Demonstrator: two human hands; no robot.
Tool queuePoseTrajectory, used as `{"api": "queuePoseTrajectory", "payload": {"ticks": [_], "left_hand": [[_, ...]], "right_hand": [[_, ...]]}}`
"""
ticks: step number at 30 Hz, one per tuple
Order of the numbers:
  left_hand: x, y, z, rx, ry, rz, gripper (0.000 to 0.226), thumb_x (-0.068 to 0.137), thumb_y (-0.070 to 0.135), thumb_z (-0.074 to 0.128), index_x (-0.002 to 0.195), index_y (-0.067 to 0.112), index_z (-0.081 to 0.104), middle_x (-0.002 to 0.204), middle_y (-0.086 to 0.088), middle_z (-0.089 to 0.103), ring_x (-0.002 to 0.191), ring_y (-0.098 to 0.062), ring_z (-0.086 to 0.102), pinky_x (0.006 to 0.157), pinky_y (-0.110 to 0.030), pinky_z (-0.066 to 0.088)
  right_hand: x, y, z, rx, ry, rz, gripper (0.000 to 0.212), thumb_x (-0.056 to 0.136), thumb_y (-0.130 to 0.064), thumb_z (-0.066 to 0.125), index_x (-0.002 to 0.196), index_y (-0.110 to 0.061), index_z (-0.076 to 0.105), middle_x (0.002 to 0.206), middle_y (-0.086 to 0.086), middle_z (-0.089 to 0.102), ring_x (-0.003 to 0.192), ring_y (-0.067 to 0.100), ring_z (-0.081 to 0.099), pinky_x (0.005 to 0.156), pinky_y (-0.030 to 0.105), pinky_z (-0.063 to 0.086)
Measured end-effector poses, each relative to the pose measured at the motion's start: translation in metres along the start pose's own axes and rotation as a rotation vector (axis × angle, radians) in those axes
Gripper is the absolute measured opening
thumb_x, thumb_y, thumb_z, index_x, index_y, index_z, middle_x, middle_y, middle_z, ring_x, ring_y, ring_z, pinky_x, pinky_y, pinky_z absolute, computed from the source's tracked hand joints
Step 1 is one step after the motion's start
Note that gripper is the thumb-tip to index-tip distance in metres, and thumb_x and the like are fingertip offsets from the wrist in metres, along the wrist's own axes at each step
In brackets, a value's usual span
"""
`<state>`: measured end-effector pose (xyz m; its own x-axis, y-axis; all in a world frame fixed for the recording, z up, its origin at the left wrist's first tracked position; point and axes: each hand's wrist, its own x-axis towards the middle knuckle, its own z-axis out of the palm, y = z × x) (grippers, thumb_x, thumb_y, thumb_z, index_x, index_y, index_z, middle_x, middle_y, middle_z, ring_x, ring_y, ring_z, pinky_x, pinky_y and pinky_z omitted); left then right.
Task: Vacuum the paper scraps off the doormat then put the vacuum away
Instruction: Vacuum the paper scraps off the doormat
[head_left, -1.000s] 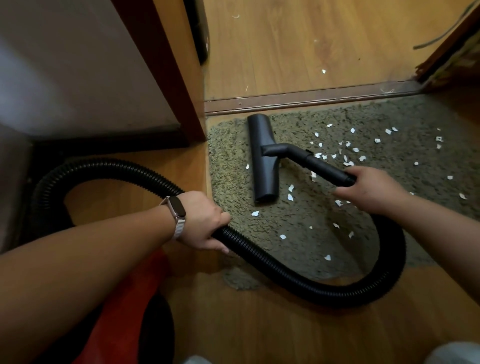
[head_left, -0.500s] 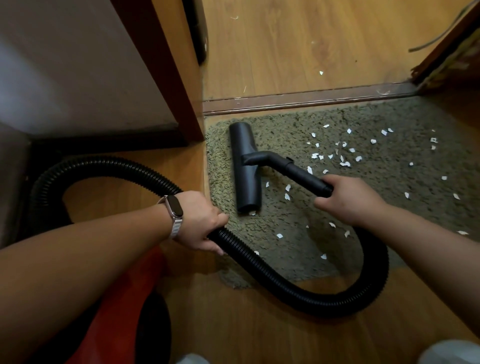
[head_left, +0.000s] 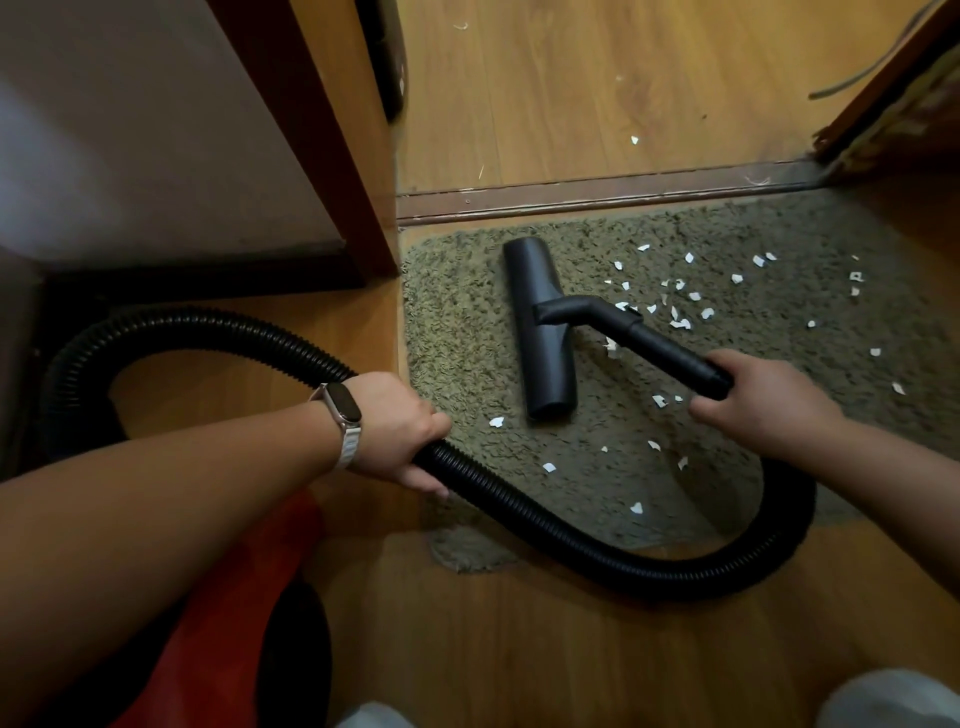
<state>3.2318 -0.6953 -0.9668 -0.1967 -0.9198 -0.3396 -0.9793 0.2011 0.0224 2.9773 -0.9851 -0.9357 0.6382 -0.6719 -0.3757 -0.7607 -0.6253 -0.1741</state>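
A grey-green shaggy doormat (head_left: 779, 332) lies on the wooden floor before the door sill. White paper scraps (head_left: 680, 322) are scattered over its middle and right side. The black vacuum floor nozzle (head_left: 543, 332) lies flat on the mat's left part. My right hand (head_left: 758, 400) grips the black wand (head_left: 670, 353) just behind the nozzle. My left hand (head_left: 395, 431), with a watch on the wrist, grips the black ribbed hose (head_left: 597, 556), which loops along the mat's near edge. The red vacuum body (head_left: 228, 618) sits at lower left, partly hidden by my left arm.
A dark red door frame (head_left: 332, 171) and a grey wall stand at the upper left. A brown sill strip (head_left: 597, 192) runs behind the mat, with more wooden floor and a few scraps beyond it. Another door edge (head_left: 883, 104) is at the upper right.
The nozzle slid left across the mat and has come back a little to the right. Both hands kept their hold on wand and hose.
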Motion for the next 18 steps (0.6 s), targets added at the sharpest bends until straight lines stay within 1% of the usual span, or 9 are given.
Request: {"api": "queuePoseTrajectory", "payload": {"ticks": [4,6,8,10,12,14,18], "left_hand": [[0.000,0.000,-0.001,0.019,-0.010,-0.001,0.065,0.076,0.087,0.026,0.085,0.024,0.038,0.080,0.004,0.062,0.070,-0.022,0.063,0.066,-0.037,0.055],[-0.001,0.003,0.000,0.029,-0.014,0.030,0.067,0.076,0.087,0.026,0.086,0.024,0.042,0.082,0.004,0.063,0.071,-0.021,0.063,0.067,-0.037,0.055],[-0.004,0.005,0.002,0.021,-0.025,0.055,0.070,0.076,0.088,0.026,0.090,0.023,0.048,0.083,0.004,0.063,0.071,-0.022,0.064,0.067,-0.036,0.055],[-0.007,0.008,0.005,-0.001,-0.055,0.072,0.071,0.076,0.088,0.026,0.091,0.023,0.050,0.084,0.004,0.063,0.072,-0.022,0.064,0.067,-0.036,0.055],[-0.008,0.012,0.008,-0.010,-0.089,0.089,0.071,0.076,0.088,0.026,0.091,0.023,0.049,0.084,0.003,0.064,0.072,-0.022,0.064,0.067,-0.037,0.055],[-0.010,0.016,0.011,-0.007,-0.113,0.109,0.072,0.076,0.088,0.026,0.092,0.022,0.051,0.085,0.002,0.064,0.072,-0.023,0.064,0.068,-0.037,0.055],[-0.011,0.022,0.014,-0.001,-0.128,0.121,0.076,0.076,0.087,0.024,0.094,0.020,0.052,0.085,0.000,0.064,0.072,-0.025,0.064,0.069,-0.039,0.055]], "right_hand": [[-0.005,-0.003,0.004,0.003,-0.032,-0.007,0.032,0.079,-0.039,0.069,0.108,-0.030,0.062,0.080,0.004,0.064,0.076,0.028,0.059,0.067,0.033,0.051],[-0.010,-0.012,0.009,-0.012,-0.063,-0.065,0.032,0.078,-0.039,0.068,0.108,-0.030,0.061,0.080,0.003,0.065,0.075,0.027,0.062,0.066,0.032,0.052],[-0.015,-0.022,0.016,-0.037,-0.105,-0.143,0.033,0.079,-0.040,0.068,0.110,-0.032,0.060,0.082,0.000,0.067,0.078,0.026,0.064,0.064,0.031,0.050],[-0.021,-0.032,0.023,-0.066,-0.145,-0.225,0.030,0.080,-0.039,0.066,0.108,-0.031,0.059,0.082,-0.003,0.065,0.080,0.024,0.063,0.062,0.029,0.046],[-0.026,-0.038,0.030,-0.060,-0.170,-0.277,0.029,0.080,-0.039,0.065,0.108,-0.031,0.059,0.081,-0.005,0.064,0.078,0.022,0.062,0.063,0.030,0.048],[-0.027,-0.037,0.030,-0.052,-0.175,-0.284,0.030,0.080,-0.039,0.064,0.108,-0.032,0.059,0.082,-0.005,0.065,0.077,0.022,0.062,0.063,0.031,0.050],[-0.020,-0.021,0.019,-0.064,-0.161,-0.236,0.032,0.078,-0.038,0.068,0.110,-0.036,0.061,0.083,-0.003,0.068,0.078,0.022,0.064,0.063,0.031,0.050]]}}
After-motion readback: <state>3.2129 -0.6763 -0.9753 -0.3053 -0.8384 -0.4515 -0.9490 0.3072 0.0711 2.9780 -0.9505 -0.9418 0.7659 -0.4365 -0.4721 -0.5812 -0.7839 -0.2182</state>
